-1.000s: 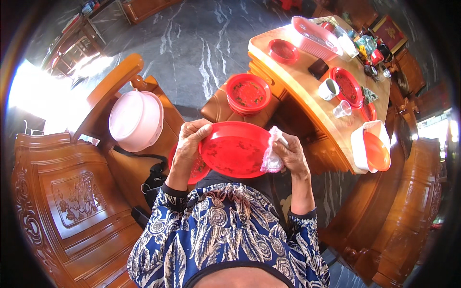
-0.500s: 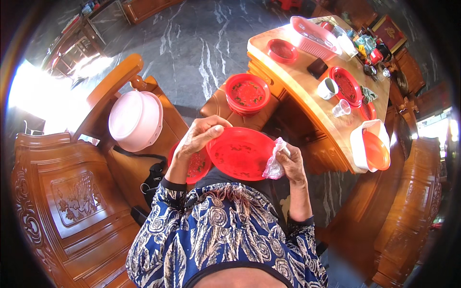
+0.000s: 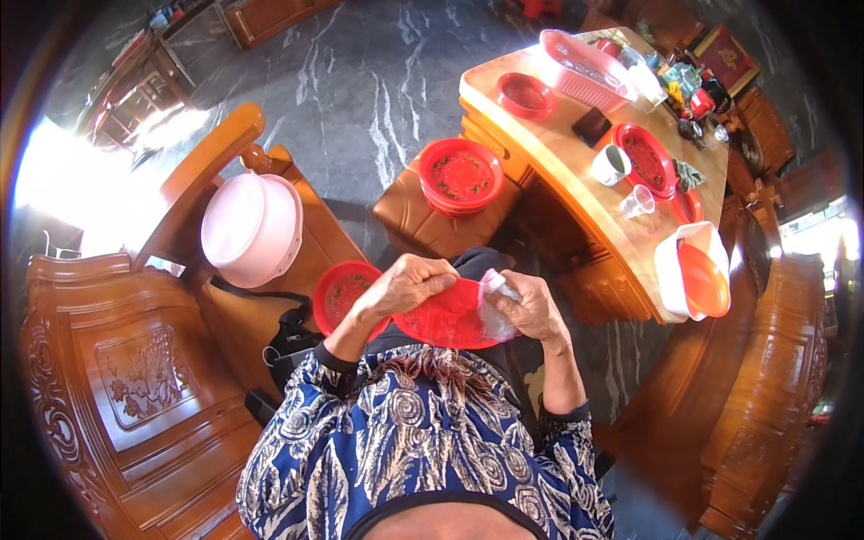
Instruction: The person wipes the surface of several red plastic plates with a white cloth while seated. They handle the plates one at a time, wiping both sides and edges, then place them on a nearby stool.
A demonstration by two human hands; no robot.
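Observation:
My left hand (image 3: 409,288) is closed on the top rim of a red plate (image 3: 436,326), which is tilted in front of my lap. My right hand (image 3: 526,306) grips a white, pink-edged cloth (image 3: 495,313) against the plate's right side. Just behind my left hand, on the left, another red plate (image 3: 335,297) with a flecked pattern lies on the wooden seat. Beyond my hands, a stack of red patterned plates (image 3: 461,173) rests on a brown padded stool (image 3: 400,220).
A pink basin (image 3: 247,232) stands on the left bench. The wooden table (image 3: 531,144) at right holds a pink basket (image 3: 576,72), red dishes, a white cup (image 3: 610,166), a clear cup, a white tub with an orange basin (image 3: 702,279), and several small items. A carved chair back (image 3: 144,369) is at left.
The plate has gone down and tipped further. My left hand has moved down and right along its top rim, and my right hand with the cloth has dropped slightly, closer to my body.

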